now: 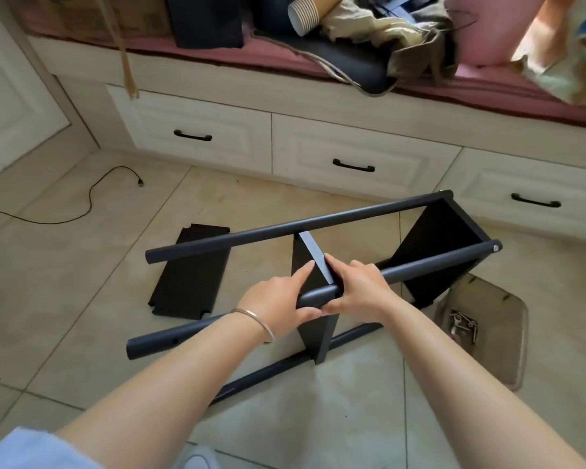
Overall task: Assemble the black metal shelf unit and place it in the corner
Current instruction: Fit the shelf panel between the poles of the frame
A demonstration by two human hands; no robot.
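The shelf unit (322,252) lies half-built on its side on the floor tiles (82,265); one end panel is fixed. The left hand (278,306) and right hand (359,289) both grip the near pole (437,262), seating the middle panel (313,265); a spare panel (190,272) lies loose beside it.

Bright daylight enters from the upper right of the frame, overexposing that corner. Shadows are soft. Wide-angle distortion bends the edges; the centre is sharp.
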